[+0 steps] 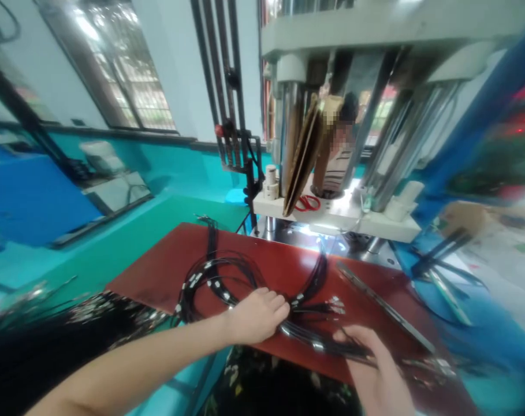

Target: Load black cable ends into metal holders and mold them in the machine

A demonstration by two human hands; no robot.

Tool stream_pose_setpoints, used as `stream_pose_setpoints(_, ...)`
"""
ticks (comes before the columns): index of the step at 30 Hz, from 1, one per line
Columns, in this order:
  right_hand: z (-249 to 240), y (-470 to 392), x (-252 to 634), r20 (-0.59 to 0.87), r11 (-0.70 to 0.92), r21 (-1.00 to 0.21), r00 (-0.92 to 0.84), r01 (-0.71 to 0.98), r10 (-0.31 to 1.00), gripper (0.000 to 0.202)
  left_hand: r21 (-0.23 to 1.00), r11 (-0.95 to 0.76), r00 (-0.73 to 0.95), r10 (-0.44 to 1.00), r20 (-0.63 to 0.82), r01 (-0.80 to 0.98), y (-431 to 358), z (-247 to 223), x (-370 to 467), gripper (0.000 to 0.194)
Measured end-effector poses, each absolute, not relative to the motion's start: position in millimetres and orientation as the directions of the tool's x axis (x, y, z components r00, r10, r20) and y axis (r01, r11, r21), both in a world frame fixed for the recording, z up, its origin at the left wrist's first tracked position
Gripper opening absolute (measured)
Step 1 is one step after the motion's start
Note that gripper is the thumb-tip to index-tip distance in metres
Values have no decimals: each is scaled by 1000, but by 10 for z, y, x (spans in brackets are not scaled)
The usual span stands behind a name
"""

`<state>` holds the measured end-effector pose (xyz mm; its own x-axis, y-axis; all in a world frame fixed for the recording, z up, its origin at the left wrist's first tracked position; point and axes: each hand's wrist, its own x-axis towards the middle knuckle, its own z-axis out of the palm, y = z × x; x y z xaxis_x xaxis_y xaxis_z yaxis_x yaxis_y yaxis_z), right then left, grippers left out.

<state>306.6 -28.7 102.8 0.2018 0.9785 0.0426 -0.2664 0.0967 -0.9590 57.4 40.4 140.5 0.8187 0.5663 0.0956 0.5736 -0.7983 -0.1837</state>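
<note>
Coiled black cables [186,297] with white tags lie on a reddish-brown board [149,257]. My left hand [262,312] rests over the bundle at the coil's right side, its fingers curled down around the cables. At the right, my right hand [375,358] holds the cable run [318,344] that leads out of the coil, thumb on the near side; some of its fingers are hidden. Loose cable ends with white connectors [335,305] spread between my hands. One branch [316,274] points towards the machine, another [211,237] towards the board's far left edge.
A press-like machine [331,222] with metal columns stands behind the board. Red-handled scissors [308,203] and brown cardboard [303,156] are on it. A metal strip [383,306] lies on the board's right. Dark cables hang at the left [71,346]. A person in stripes [338,164] is beyond the machine.
</note>
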Motion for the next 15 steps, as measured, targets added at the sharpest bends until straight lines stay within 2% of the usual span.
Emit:
stream_pose_setpoints(2, 1050, -248, 3062, -31, 44, -940, 213, -337, 976, 17, -116, -779, 787, 606, 112, 616, 409, 1424, 605, 32)
stream_pose_setpoints(5, 1106, -218, 3055, -113, -21, -900, 186, -435, 976, 22, -46, -765, 763, 634, 125, 643, 433, 1532, 695, 42)
stream_pose_setpoints(9, 1168, -200, 3041, -58, 24, -911, 185, -413, 981, 24, 69, -825, 815, 565, 126, 561, 445, 1710, 1062, 33)
stream_pose_setpoints(12, 1218, -178, 3043, 0, 74, -895, 166, -439, 986, 19, 224, -861, 851, 496, 172, 456, 434, 1833, 1434, 43)
stream_pose_setpoints(15, 1249, -180, 3101, 0, 64, -863, 128, -501, 992, 21, 403, -797, 849, 522, 84, 450, 441, 1909, 1665, 38)
